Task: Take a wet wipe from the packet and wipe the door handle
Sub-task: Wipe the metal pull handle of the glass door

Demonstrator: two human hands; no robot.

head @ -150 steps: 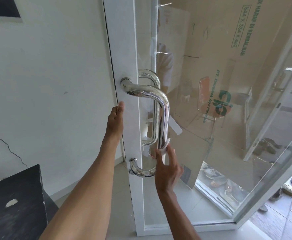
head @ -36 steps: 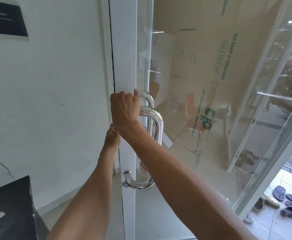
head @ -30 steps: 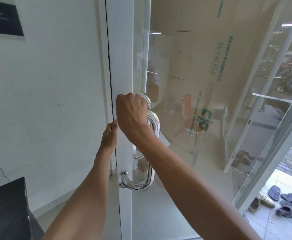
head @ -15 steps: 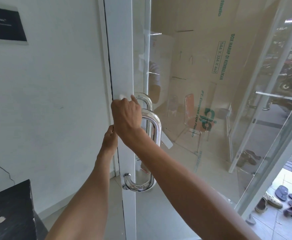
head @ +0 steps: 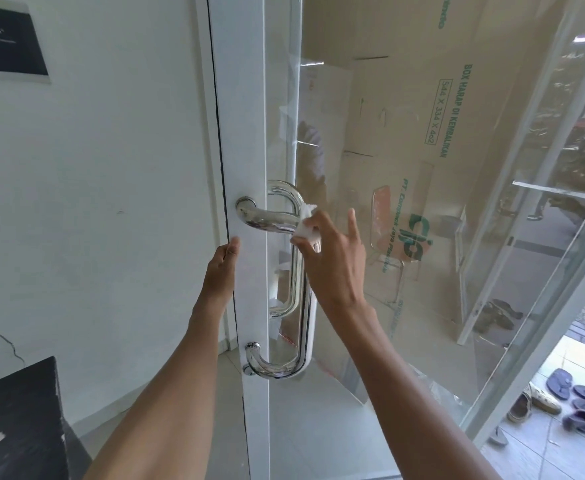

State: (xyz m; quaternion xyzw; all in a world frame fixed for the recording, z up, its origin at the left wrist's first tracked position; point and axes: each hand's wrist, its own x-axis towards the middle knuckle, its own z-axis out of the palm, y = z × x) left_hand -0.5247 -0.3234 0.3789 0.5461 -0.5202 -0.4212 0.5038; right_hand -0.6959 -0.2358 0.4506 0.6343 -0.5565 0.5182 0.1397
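A shiny chrome D-shaped door handle (head: pixel 270 220) is fixed to the white frame of a glass door (head: pixel 246 133). My right hand (head: pixel 332 258) presses a crumpled white wet wipe (head: pixel 306 226) against the handle's upper bend, thumb and fingers pinching it, one finger pointing up. My left hand (head: pixel 221 268) grips the door's left edge just below the handle's top mount, fingers hidden behind the edge. The wipe packet is out of view.
A white wall (head: pixel 93 202) with a dark sign (head: pixel 7 43) lies left of the door. A black surface (head: pixel 14 420) sits at the bottom left. Behind the glass stand large cardboard sheets (head: pixel 440 168). Sandals and shoes (head: pixel 561 400) lie on the floor at right.
My right hand has slid with the wipe from the handle's top mount out to its upper bend, uncovering the horizontal bar. My left hand stays on the door edge.
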